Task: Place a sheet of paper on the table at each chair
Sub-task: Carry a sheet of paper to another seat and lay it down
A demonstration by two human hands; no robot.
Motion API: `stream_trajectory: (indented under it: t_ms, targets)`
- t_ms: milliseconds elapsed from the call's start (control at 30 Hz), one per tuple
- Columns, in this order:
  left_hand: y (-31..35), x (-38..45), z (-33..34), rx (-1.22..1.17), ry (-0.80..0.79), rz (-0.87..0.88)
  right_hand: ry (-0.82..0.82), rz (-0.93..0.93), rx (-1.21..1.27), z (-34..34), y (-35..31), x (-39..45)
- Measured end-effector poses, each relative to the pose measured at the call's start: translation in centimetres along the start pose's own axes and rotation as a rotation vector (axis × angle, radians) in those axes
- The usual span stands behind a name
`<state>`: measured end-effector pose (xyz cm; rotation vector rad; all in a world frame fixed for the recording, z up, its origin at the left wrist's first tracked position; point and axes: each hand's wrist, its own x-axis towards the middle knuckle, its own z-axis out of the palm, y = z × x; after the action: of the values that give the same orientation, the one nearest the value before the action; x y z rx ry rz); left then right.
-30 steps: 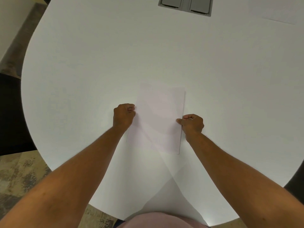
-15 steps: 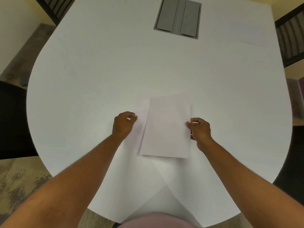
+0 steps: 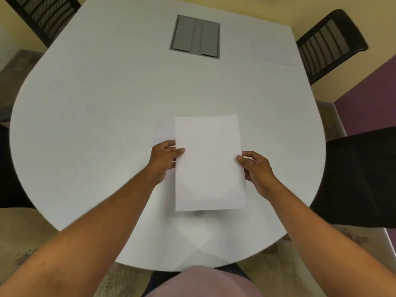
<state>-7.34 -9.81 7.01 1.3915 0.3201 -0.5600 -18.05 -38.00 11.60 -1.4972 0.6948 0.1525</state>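
Note:
I hold a white sheet of paper (image 3: 209, 163) lifted above the white table (image 3: 107, 116), its shadow under its near edge. My left hand (image 3: 164, 157) pinches its left edge, thumb on top. My right hand (image 3: 256, 168) pinches its right edge. Another sheet (image 3: 164, 130) lies flat on the table just left of the lifted one, partly under my left hand. A further sheet (image 3: 272, 51) lies at the far right, in front of a black chair (image 3: 327, 42).
A grey hatch (image 3: 196, 36) is set into the table's far middle. Black chairs stand at the far left (image 3: 45, 13), at the right (image 3: 362, 176) and at the left edge (image 3: 8, 168). A purple wall panel (image 3: 368, 103) is on the right.
The stack has come off the table and shifted right, leaving one sheet lying flat. My left hand moved from that sheet to the lifted paper's left edge. The camera tilted up.

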Motion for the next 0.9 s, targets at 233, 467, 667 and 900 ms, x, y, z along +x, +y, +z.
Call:
stream_trajectory:
  t_ms: [233, 467, 667, 900]
  targets:
    - [-1.4, -4.0, 2.6, 0.011, 0.148, 0.094, -0.149, 0.117, -0.182, -4.7, 4.5, -4.8]
    - [-3.4, -9.5, 7.8, 0.045, 0.189, 0.168, -0.026, 0.031, -0.125, -12.1, 5.9, -7.9]
    - [-6.5, -15.2, 14.5, -0.031, 0.243, 0.182, 0.018, -0.042, -0.157, -19.7, 6.5, -10.0]
    - [-9.1, -18.0, 20.5, -0.073, 0.305, 0.189, 0.059, -0.141, -0.273, -26.1, 5.5, -9.9]
